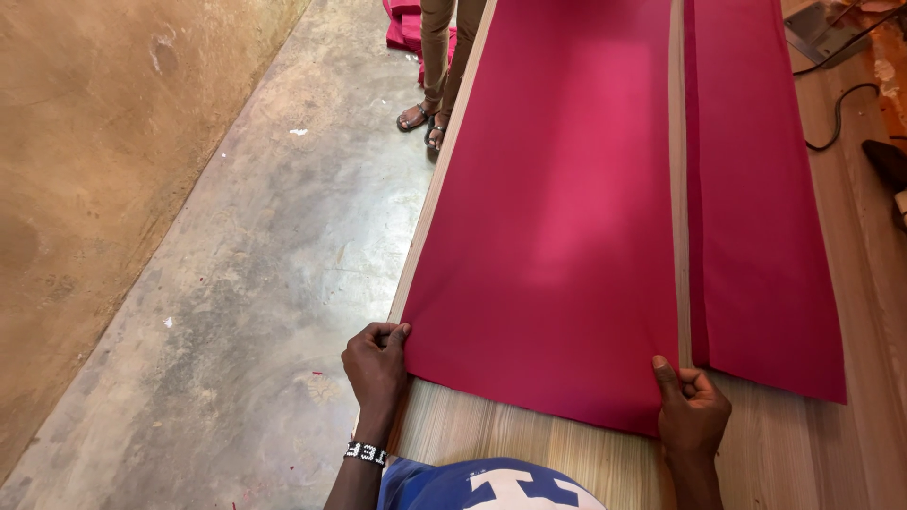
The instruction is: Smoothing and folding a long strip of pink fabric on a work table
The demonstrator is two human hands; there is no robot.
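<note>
Crimson cloth (557,217) lies flat along the wooden bench (529,444), its near corners pinched by the left hand (378,364) and right hand (692,411), set wide apart, seemingly to keep it taut and square.

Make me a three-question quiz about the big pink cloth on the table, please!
1. Where is the left hand?
A. on the cloth's near left corner
B. on the floor
C. on the black cable

2. How many magenta fabric panels lie on the wooden table?
A. one
B. two
C. five

3. How does the fabric lie?
A. crumpled in a heap
B. rolled up
C. spread flat

Answers: 1 A, the fingers pinch that corner while the right hand holds the near right corner. 2 B, a second panel lies beside the first, with a strip of bare table between them. 3 C, both panels stretch smoothly along the table.
</note>
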